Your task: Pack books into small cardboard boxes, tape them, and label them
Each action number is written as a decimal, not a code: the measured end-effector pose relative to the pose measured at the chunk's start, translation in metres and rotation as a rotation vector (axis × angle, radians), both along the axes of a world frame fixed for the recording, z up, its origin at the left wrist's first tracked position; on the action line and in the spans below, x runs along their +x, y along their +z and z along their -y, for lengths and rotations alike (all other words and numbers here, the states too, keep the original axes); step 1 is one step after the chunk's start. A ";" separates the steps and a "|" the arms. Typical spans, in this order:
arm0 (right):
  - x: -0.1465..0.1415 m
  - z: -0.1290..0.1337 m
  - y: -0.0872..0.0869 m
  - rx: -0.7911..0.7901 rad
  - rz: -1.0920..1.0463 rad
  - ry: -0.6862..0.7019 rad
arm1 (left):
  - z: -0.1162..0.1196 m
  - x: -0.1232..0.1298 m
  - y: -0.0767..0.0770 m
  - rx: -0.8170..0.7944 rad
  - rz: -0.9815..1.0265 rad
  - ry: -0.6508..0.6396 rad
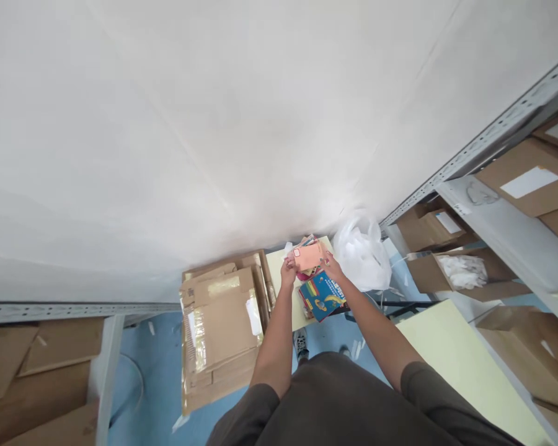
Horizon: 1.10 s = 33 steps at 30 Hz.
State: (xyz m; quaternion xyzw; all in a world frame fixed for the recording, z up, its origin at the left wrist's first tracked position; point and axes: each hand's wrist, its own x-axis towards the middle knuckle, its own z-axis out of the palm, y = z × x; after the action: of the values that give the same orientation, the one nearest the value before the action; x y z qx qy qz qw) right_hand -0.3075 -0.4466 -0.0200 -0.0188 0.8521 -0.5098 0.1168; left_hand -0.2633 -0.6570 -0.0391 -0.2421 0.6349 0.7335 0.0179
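A salmon-orange booklet [309, 256] with a small white and red label lies between my two hands. My left hand [289, 271] has its fingers closed on the booklet's left edge. At the right edge, my right hand [331, 266] grips the same booklet with bent fingers. Several other books or booklets show beneath and behind it, mostly covered. Nearer to me, a blue book [324, 296] with a yellow picture and white lettering lies tilted at the front of a small pale yellow table [275, 260].
Flattened cardboard boxes [227, 316] are piled left of the table. A white plastic bag [363, 257] stands to its right. Shelves with open cartons [465, 269] line the right side, beside another pale yellow tabletop [465, 365]. More cartons [51, 378] fill a left shelf; a white wall rises ahead.
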 end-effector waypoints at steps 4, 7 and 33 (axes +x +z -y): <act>0.000 -0.022 0.029 -0.267 0.079 -0.213 | -0.004 -0.002 0.028 0.148 0.026 -0.036; 0.009 -0.055 0.052 -0.385 0.116 -0.286 | -0.026 -0.008 0.048 0.142 0.008 -0.125; 0.490 -0.503 0.138 -0.853 -0.339 -1.389 | -0.631 0.266 0.124 0.580 0.378 -1.083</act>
State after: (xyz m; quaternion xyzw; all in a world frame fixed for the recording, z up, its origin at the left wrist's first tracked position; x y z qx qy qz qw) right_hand 0.1824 0.0566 0.1180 0.3919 0.4098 -0.7352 -0.3715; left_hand 0.0023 -0.0258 0.0845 0.0023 0.4291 0.7071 0.5620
